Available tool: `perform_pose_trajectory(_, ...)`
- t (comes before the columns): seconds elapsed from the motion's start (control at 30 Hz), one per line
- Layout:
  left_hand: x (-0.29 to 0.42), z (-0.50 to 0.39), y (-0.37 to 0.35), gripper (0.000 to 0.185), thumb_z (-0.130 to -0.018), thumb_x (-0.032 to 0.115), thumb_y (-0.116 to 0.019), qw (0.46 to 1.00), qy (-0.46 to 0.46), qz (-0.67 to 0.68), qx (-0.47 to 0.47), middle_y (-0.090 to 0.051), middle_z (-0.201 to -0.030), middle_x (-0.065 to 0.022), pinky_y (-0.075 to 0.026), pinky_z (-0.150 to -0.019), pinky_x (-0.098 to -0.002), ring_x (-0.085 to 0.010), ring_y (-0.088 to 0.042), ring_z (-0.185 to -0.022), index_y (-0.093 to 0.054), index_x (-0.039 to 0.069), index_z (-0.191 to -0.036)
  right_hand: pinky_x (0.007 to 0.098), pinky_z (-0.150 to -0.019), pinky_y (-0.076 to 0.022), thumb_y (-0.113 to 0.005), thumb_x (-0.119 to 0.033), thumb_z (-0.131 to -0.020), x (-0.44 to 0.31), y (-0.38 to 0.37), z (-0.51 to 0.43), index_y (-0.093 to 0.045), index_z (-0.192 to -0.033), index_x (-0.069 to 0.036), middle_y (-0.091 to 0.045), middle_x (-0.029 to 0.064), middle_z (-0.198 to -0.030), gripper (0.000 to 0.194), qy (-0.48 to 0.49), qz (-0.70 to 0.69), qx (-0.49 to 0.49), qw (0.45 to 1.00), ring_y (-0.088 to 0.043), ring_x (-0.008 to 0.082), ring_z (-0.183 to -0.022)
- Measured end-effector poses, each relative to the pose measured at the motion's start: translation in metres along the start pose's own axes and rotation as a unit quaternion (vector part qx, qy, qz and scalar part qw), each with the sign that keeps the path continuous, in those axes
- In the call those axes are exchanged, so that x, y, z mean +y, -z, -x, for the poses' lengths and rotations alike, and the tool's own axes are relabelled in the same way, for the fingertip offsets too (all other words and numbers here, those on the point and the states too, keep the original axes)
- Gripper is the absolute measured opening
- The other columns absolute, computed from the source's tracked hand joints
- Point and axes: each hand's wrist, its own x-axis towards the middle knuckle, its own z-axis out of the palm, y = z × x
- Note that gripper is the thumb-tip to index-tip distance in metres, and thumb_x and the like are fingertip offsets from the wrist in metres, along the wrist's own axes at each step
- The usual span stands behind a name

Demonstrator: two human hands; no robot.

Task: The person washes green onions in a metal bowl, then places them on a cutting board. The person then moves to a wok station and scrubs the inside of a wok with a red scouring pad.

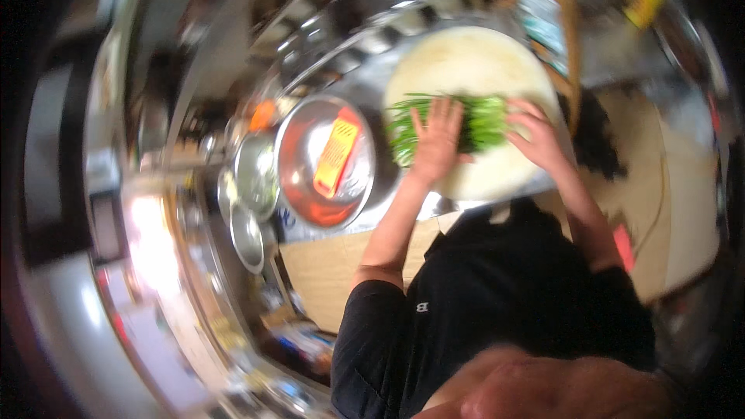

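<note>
A bunch of long green vegetable stalks (488, 122) lies crosswise on a round, pale cutting board (477, 58). My left hand (439, 139) rests flat on the left part of the bunch, its fingers somewhat spread and pointing away from me. At the right end of the bunch, my right hand (534, 131) has its fingers curved and apart, with the fingertips at the edge of the greens. Blur hides whether those fingertips touch the stalks. No knife can be made out in either hand.
Left of the board stands a steel bowl (291, 186) holding an orange grater (336, 157). Smaller metal bowls (256, 177) are beyond it. Several metal containers (378, 41) line the back of the counter. A plastic bag (538, 23) lies at the back right.
</note>
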Motion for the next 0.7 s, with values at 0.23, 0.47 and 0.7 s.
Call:
perform_pose_trajectory(0.23, 0.021, 0.102, -0.026, 0.052, -0.066, 0.008, -0.066, 0.979, 0.040, 0.098, 0.176, -0.057, -0.095, -0.0086, -0.010, -0.103, -0.0601, -0.0239, -0.053, -0.098, -0.052, 0.009, -0.116, 0.0327, -0.091, -0.0395, -0.058, 0.001, -0.075, 0.016, 0.003, -0.006, -0.055, -0.106, -0.002, -0.058, 0.0087, -0.108, 0.032, -0.005, 0.037, -0.077, 0.996, -0.054, 0.0210, -0.101)
perform_pose_trajectory(0.47, 0.015, 0.247, -0.055, 0.037, -0.073, 0.019, -0.065, 0.922, 0.328, 0.163, 0.128, -0.057, -0.093, -0.0067, -0.022, -0.095, -0.0601, -0.0245, -0.051, -0.096, -0.055, 0.010, -0.107, 0.0287, -0.081, -0.0442, -0.057, 0.005, -0.074, -0.059, -0.066, -0.010, -0.056, -0.102, -0.005, -0.060, 0.0066, -0.095, 0.030, -0.056, -0.123, -0.235, 0.963, -0.057, 0.0159, -0.088)
perform_pose_trajectory(0.7, -0.016, 0.440, -0.140, 0.040, -0.072, 0.037, -0.065, 0.801, 0.587, 0.115, -0.019, -0.055, -0.107, -0.0099, -0.020, -0.098, -0.0586, -0.0255, -0.046, -0.108, -0.059, 0.013, -0.104, 0.0265, -0.075, -0.0441, -0.059, 0.002, -0.073, -0.153, -0.202, 0.011, -0.058, -0.096, -0.001, -0.060, 0.0069, -0.089, 0.024, -0.008, -0.209, -0.440, 0.874, -0.057, 0.0140, -0.081)
